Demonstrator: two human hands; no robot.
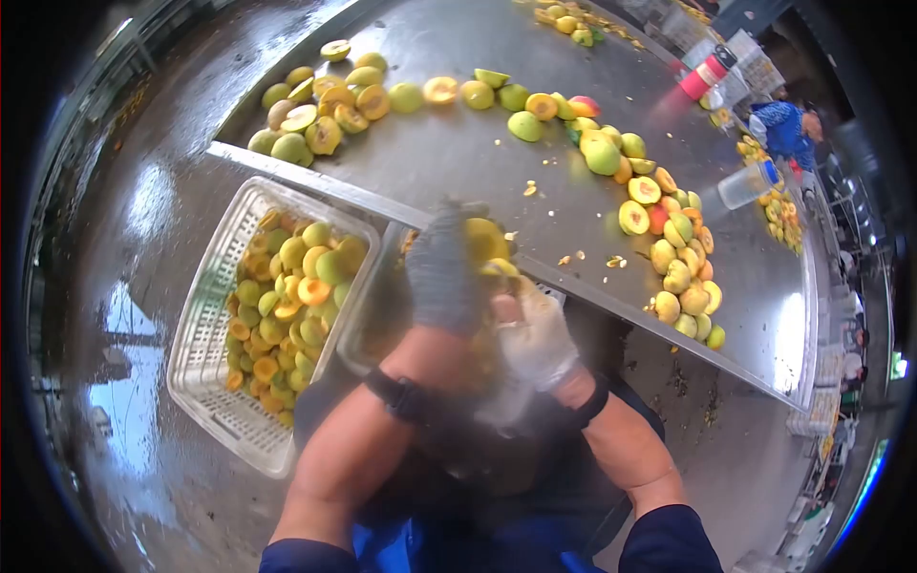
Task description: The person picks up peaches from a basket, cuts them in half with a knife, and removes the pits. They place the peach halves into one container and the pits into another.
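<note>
My left hand (442,272), in a grey glove, is blurred by motion in front of the metal table (411,162). Beside its fingers is yellow-green fruit (485,239), also blurred, and I cannot make out whether it is gripped. In a white glove, my right hand (535,329) has its fingers curled just below that fruit, thumb toward the left hand; what they hold is too smeared to name. Under both hands lies a partly hidden light container (368,320). Halved yellow and green fruit (322,136) lies on the table in a curved row.
A white basket (196,358) full of halved fruit stands at the left, below the table's edge. On the table's right are a pink bottle (705,76) and a clear bottle with a blue cap (748,185). Another person (785,131) in blue is at the far right.
</note>
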